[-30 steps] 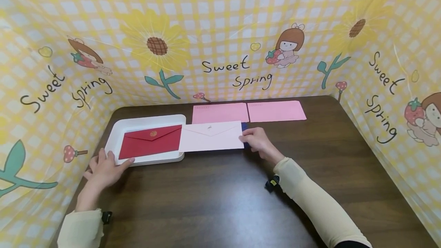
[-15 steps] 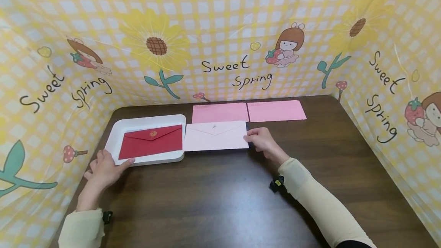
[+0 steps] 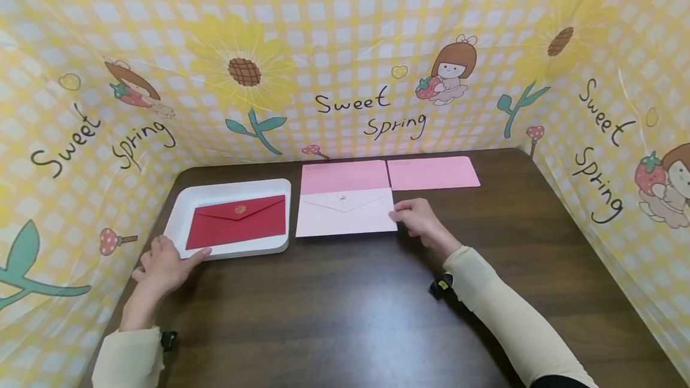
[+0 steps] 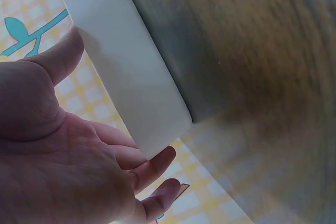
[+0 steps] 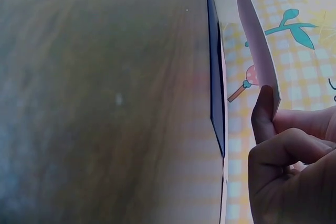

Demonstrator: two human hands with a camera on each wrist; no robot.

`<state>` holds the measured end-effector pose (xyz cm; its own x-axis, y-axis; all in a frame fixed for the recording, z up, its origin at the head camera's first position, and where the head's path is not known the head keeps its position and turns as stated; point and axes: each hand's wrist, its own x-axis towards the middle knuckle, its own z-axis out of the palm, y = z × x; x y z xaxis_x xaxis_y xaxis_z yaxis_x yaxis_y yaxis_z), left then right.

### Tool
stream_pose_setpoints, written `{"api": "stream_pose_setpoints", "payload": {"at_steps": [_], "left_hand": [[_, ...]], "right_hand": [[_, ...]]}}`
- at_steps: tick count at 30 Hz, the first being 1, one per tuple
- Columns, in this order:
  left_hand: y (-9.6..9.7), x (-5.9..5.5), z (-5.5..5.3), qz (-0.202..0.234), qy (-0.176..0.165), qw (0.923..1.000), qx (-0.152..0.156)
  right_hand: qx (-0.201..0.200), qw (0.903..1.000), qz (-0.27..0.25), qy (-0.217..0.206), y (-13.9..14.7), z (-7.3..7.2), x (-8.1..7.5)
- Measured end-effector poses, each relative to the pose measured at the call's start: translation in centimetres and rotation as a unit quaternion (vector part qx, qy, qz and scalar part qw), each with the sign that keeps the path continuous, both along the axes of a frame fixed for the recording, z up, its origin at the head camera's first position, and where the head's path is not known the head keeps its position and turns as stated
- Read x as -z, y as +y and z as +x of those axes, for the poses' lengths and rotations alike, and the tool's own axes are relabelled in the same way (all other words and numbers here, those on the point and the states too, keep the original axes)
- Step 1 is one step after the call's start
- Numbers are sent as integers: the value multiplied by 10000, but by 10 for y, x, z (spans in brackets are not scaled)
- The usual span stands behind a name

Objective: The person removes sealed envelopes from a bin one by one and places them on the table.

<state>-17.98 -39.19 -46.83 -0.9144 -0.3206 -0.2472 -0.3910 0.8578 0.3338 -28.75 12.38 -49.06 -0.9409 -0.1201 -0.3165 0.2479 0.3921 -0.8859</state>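
Note:
My right hand (image 3: pixel 420 220) pinches the right end of a pale pinkish-white envelope (image 3: pixel 345 214) between thumb and fingers. Its flap side faces up, with a small printed mark. In the right wrist view the envelope (image 5: pixel 257 40) stands above a dark blue flat piece (image 5: pixel 216 77) lying on the table; the head view hides that piece. My left hand (image 3: pixel 164 265) rests spread on the near left corner of a white tray (image 3: pixel 199 193). The thumb touches the front rim, with the other fingers along the left end. Inside the tray lies a red envelope (image 3: pixel 237 223) with a gold emblem.
Along the back edge of the brown wooden table (image 3: pixel 323 310) lie two pink envelopes, a left one (image 3: pixel 345 175) partly overlapped by the pale envelope and a right one (image 3: pixel 433 172). Yellow checked cloth (image 3: pixel 323 47) encloses the back and sides.
My right hand has drawn the pale envelope rightward, from overlapping the tray's right rim to just beside it. The blue piece seen earlier at its right end is now covered. My left hand stays put.

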Motion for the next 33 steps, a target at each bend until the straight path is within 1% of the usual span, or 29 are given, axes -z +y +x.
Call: {"api": "stream_pose_setpoints", "payload": {"at_steps": [6, 12, 16, 23, 28, 33], "left_hand": [[1, -2, 1, 10, -20, 10000, -19], [1, -2, -2, -40, -80, 9999, -98], [1, -2, -3, -48, -132, 9999, -100], [1, -4, -4, -99, -67, 9999, -48], [1, -5, -3, -78, -82, 9999, -53], [1, -4, -1, -47, -96, 9999, -28]], "right_hand": [[11, 9999, 130, -110, 4, 1, 1], [22, 9999, 117, 2, 8, 2, 2], [2, 9999, 169, -8, 11, 2, 4], [-25, 9998, 204, -21, 18, 5, 2], [-17, 9996, 275, -33, 25, 4, 3], [-11, 9994, 338, 48, 34, 3, 2]]}}
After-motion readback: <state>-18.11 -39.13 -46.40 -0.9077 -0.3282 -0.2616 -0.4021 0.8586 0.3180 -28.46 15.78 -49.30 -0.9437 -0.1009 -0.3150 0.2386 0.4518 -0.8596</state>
